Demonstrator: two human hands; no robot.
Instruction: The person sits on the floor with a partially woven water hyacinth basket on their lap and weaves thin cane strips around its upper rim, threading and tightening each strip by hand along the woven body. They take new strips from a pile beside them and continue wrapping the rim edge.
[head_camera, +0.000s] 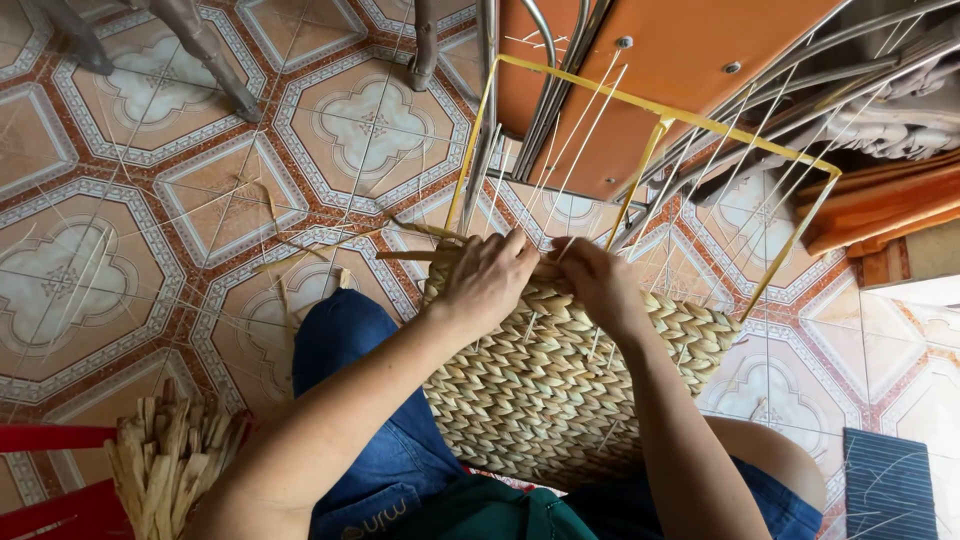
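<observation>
Home weaving spot: patterned floor tiles, dried fibre bundle.

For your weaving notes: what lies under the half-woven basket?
Under the woven basket show blue-trousered legs and patterned floor tiles. Its underside and the lap beneath are covered.

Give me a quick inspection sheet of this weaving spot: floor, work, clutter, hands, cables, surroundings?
Surface: patterned tile floor.
Job's things: half-woven straw basket on a yellow wire frame, thin white uprights standing free above the weave.
Clutter: bundle of dried straw at lower left; loose strands on the tiles.
Grippers: left hand and right hand both press on the top edge of the weave, side by side.
Cables: nothing seen.
Surroundings: orange table with metal legs, chair legs, a red seat.
</observation>
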